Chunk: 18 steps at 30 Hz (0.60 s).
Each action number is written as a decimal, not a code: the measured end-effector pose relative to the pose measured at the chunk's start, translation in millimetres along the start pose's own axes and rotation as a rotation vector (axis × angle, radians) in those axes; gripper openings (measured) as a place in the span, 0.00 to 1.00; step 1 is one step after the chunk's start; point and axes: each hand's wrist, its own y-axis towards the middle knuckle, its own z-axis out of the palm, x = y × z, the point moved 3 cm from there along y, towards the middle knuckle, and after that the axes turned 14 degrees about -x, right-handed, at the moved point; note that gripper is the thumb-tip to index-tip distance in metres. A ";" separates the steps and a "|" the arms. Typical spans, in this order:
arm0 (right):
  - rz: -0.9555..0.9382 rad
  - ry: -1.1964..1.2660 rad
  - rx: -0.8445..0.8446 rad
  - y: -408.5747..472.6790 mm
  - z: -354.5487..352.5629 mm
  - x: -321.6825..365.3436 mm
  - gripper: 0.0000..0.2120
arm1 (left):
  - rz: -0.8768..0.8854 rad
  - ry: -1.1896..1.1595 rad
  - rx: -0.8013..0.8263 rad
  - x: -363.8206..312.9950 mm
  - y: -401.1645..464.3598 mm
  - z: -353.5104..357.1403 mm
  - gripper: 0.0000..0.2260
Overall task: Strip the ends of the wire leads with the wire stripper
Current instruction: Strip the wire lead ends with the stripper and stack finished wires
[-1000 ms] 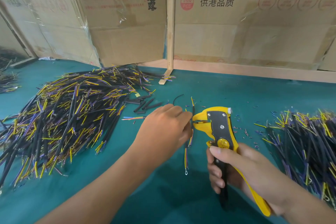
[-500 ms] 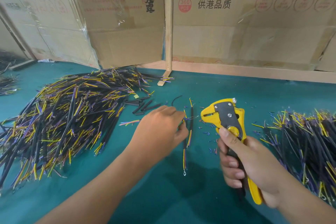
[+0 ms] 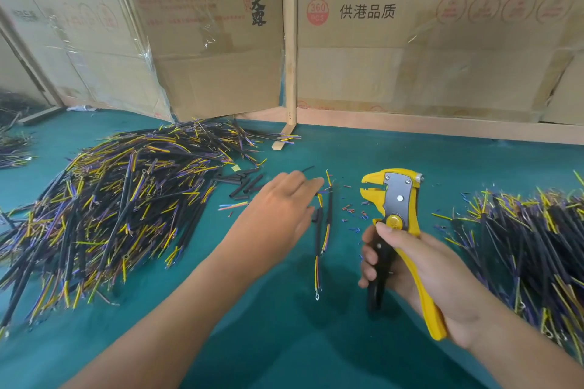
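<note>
Nearest you, your right hand [image 3: 420,275] is wrapped around the handles of the wire stripper [image 3: 396,230]: thumb laid across the yellow round knob at the pivot, fingers curled round the black handle on the left, the yellow handle running down across your palm. The tool is lifted off the bench [image 3: 284,341], head pointing up and away from you, its jaws facing left and slightly parted with nothing between them.

Your left hand [image 3: 278,215] reaches forward over the middle of the bench, palm down, fingers stretched out nearly straight and close together. I cannot tell whether its fingertips [image 3: 316,181] touch anything. Just beside it on the right hang or lie two wire leads [image 3: 319,243], black-sleeved with yellow and purple cores, running towards you; one ends in a small ring terminal [image 3: 316,295] at the near end. Whether your hand holds their far ends is hidden by the fingers.

Between the leads and the stripper head, small snipped bits of insulation [image 3: 354,215] are scattered on the green surface.

Towards the left edge of the bench sprawls a large heap of leads [image 3: 110,208]. Towards the right edge lies a second heap [image 3: 531,246], just beyond your right wrist. Past your left fingers lie a few short black sleeve pieces [image 3: 245,185].

At the far edge, a wooden rail [image 3: 442,129] and upright post [image 3: 289,41] stand in front of cardboard boxes [image 3: 442,50]
</note>
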 end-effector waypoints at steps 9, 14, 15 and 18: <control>0.085 0.088 -0.007 4.5 -4.5 1.6 0.13 | -0.026 -0.095 -0.171 -20.5 6.5 -8.3 0.16; 0.148 0.139 -0.019 11.6 -7.0 -1.4 0.10 | -0.309 -0.517 -0.030 -62.9 39.8 -3.6 0.20; 0.159 0.140 -0.028 12.9 -7.4 -1.8 0.10 | -0.394 -0.671 0.043 -73.9 48.1 0.5 0.20; 0.163 0.164 -0.050 15.7 -10.3 -2.6 0.14 | -0.599 -1.044 0.192 -109.9 75.9 24.6 0.21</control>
